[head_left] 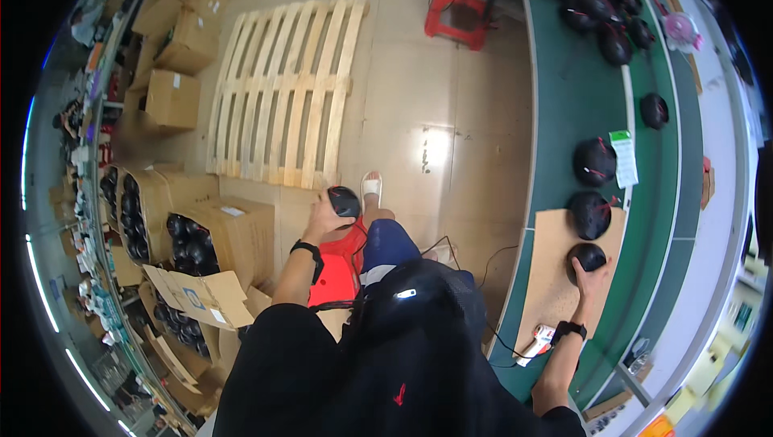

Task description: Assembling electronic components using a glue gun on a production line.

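My left hand (324, 217) grips a round black dome-shaped piece (345, 202), held out over the floor beside a red stool (334, 272). On the right, my right hand (593, 278) has its fingers around another black dome (586, 257), which rests on a brown cardboard sheet (550, 276) on the green workbench. Just beyond it sit two more black domes with red marks, one (590, 215) at the sheet's far edge and one (594, 162) farther up. A white and red handheld tool (537, 344) lies near my right wrist.
Several black domes (596, 2) cluster at the bench's far end, near a person on a red stool (456, 14). A wooden pallet (282, 91) lies on the floor ahead. Open cartons of black domes (241, 228) stand at left. A dark cable (499, 332) runs to the bench.
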Tool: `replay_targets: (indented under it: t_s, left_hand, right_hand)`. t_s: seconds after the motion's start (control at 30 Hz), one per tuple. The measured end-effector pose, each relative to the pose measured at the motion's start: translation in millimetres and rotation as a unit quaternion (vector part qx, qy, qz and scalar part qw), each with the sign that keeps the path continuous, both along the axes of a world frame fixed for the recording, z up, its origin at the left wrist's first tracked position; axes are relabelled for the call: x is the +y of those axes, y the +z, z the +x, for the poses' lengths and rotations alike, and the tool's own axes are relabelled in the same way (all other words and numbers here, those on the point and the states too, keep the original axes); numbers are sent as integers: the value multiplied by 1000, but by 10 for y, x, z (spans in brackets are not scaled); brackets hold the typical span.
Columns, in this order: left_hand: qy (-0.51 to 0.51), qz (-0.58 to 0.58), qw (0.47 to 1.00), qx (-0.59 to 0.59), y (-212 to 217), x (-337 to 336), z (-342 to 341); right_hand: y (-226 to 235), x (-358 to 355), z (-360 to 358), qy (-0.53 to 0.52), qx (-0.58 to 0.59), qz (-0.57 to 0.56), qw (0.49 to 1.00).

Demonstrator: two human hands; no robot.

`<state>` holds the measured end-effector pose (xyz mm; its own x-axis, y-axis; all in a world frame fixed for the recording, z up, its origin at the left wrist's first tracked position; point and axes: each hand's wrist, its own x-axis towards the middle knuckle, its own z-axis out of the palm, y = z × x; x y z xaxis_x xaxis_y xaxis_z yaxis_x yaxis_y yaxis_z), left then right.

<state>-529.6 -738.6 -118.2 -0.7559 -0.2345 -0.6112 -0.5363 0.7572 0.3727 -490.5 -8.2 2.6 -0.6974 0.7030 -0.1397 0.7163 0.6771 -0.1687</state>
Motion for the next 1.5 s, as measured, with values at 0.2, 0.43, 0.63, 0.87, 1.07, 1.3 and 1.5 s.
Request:
replay_targets:
  t_s: [0.2, 0.43, 0.63, 0.87, 1.07, 1.3, 1.5]
  left_hand:
    - [190, -11, 980, 56, -958, -724, 33]
    - [382, -28, 918, 102, -2497, -1118, -96]
    - [419, -102, 890, 147, -4139, -1296, -150]
    - [522, -34, 833, 182, -4736, -1260, -302]
    - [463, -46, 852, 241, -4863, -1368, -228]
    - [522, -38, 827, 204, -4773, -1291, -362]
    - [530, -43, 824, 196, -4783, -1276, -527]
  right_hand:
    - [935, -404, 949, -63, 68, -1, 996]
    - [1622, -2732, -239, 133, -263, -50, 954]
    - [-973, -4202, -2091, 490, -245, -116, 829]
    - [-4225, -6696, -3058, 745, -174, -135, 630]
    - [-5479, -8127, -2855, 817, -106, -142, 549]
    - [-5864, -8655, -2985, 917, -87, -34, 387]
    - [-5969, -8700, -3155, 932, -61, -15, 358]
